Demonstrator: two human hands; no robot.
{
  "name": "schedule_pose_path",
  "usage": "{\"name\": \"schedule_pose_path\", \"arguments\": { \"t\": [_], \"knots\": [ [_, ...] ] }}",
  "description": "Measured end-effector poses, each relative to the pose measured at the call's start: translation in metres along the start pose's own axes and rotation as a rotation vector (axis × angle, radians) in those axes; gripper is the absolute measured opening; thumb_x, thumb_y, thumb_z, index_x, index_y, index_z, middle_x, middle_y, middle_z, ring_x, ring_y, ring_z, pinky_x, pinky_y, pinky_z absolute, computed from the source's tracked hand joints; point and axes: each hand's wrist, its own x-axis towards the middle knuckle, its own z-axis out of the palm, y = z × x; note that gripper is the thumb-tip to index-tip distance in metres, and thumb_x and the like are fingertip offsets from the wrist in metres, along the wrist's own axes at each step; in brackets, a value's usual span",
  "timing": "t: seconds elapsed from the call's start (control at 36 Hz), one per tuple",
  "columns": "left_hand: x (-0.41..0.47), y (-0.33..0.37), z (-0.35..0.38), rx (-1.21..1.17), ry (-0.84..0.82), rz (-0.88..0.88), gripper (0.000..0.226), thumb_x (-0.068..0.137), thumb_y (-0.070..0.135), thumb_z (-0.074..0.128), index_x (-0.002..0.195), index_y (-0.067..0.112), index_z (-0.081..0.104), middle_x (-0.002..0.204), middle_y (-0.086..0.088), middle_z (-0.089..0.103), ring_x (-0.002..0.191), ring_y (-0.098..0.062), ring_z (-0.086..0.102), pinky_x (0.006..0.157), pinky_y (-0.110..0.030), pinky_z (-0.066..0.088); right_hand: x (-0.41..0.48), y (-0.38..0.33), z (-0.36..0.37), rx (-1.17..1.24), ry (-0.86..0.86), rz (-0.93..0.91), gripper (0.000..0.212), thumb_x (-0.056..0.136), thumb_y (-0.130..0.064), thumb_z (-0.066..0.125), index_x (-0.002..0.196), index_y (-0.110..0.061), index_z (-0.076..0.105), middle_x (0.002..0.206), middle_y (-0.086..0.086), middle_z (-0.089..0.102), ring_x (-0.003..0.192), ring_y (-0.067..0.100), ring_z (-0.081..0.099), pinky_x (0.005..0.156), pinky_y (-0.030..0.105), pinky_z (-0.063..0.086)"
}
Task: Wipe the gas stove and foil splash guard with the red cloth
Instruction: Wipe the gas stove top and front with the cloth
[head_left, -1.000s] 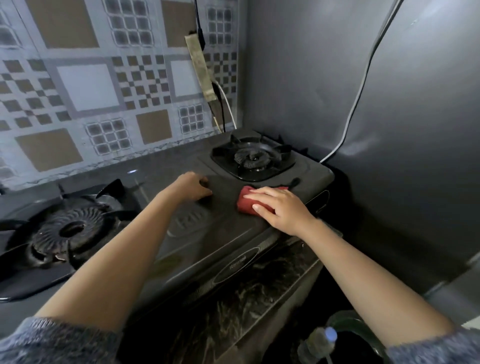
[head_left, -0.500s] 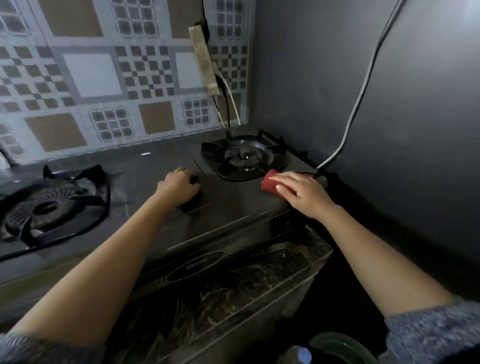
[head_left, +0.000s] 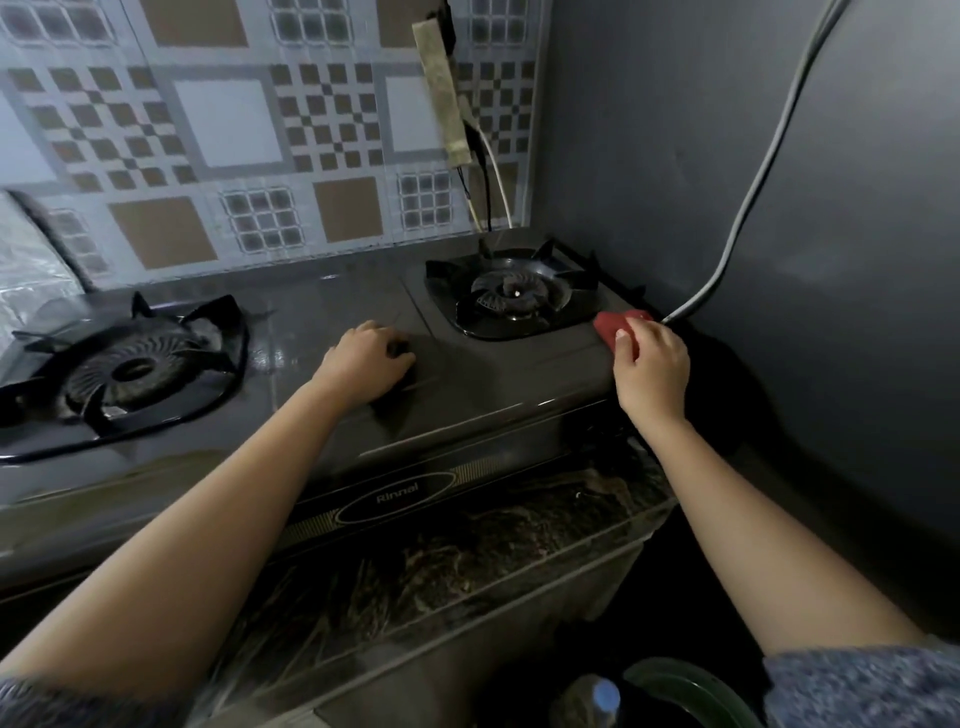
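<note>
The right hand grips the red cloth and presses it on the stove at its far right edge, just beside the right burner. The left hand rests on the stove top between the burners, fingers bent; I cannot tell whether it holds anything. The foil guard stands behind.

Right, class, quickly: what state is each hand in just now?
Left hand: fingers curled, resting on the gas stove; any grip cannot be told.
Right hand: holding the red cloth.
</note>
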Motion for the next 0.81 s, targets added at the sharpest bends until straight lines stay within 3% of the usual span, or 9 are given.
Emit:
{"name": "schedule_pose_path", "arguments": {
  "t": [0.06, 0.14, 0.22, 0.39, 0.67, 0.81],
  "knots": [
    [-0.011, -0.001, -0.002, -0.025, -0.016, 0.011, 0.058, 0.085, 0.058, 0.046, 0.127, 0.018, 0.053, 0.123, -0.012, 0.051, 0.114, -0.031, 0.05, 0.099, -0.048, 0.042, -0.007, -0.003, 0.003, 0.015, 0.014, 0.031, 0.041, 0.091, -0.029, 0.04, 0.12, -0.006, 0.058, 0.125, 0.017, 0.058, 0.119, 0.036, 0.047, 0.105, 0.043, 0.032],
    [-0.035, 0.0, -0.009, -0.02, -0.099, 0.049, 0.104, 0.056, 0.091, 0.034, 0.131, 0.021, 0.049, 0.131, -0.005, 0.048, 0.122, -0.026, 0.046, 0.104, -0.046, 0.038, -0.019, -0.009, 0.006, 0.02, 0.043, -0.003, 0.046, 0.09, -0.032, 0.036, 0.119, -0.004, 0.059, 0.123, 0.02, 0.058, 0.117, 0.039, 0.048, 0.103, 0.043, 0.032],
    [-0.06, 0.0, -0.014, 0.114, -0.165, 0.124, 0.124, 0.041, 0.097, 0.033, 0.141, 0.024, 0.033, 0.146, 0.001, 0.036, 0.133, -0.022, 0.034, 0.111, -0.041, 0.029, -0.033, -0.019, 0.008, -0.021, 0.078, -0.066, 0.047, 0.089, -0.033, 0.035, 0.115, -0.004, 0.061, 0.118, 0.022, 0.06, 0.112, 0.04, 0.052, 0.099, 0.043, 0.037],
    [-0.093, -0.016, -0.013, 0.255, -0.08, 0.22, 0.115, 0.057, 0.082, 0.055, 0.147, 0.02, 0.018, 0.154, 0.002, 0.021, 0.142, -0.019, 0.02, 0.115, -0.035, 0.016, -0.048, -0.056, 0.014, -0.122, -0.033, -0.104, 0.036, 0.093, -0.027, 0.045, 0.123, -0.012, 0.058, 0.127, 0.015, 0.056, 0.12, 0.034, 0.047, 0.103, 0.043, 0.032],
    [-0.142, -0.057, -0.013, 0.203, 0.214, 0.102, 0.109, 0.066, 0.077, 0.052, 0.148, 0.016, 0.015, 0.156, 0.0, 0.017, 0.145, -0.014, 0.009, 0.117, -0.031, 0.006, -0.073, -0.124, 0.025, -0.207, -0.269, -0.125, 0.04, 0.095, -0.032, 0.037, 0.132, -0.021, 0.049, 0.141, 0.01, 0.045, 0.127, 0.032, 0.041, 0.106, 0.041, 0.029],
    [-0.173, -0.085, -0.016, 0.182, 0.344, -0.063, 0.114, 0.064, 0.079, 0.051, 0.148, 0.012, 0.013, 0.157, -0.003, 0.013, 0.146, -0.015, 0.004, 0.118, -0.031, 0.001, -0.086, -0.155, 0.031, -0.215, -0.385, -0.098, 0.043, 0.097, -0.034, 0.032, 0.137, -0.024, 0.041, 0.149, 0.008, 0.034, 0.134, 0.031, 0.033, 0.11, 0.042, 0.024]
  ]
}}
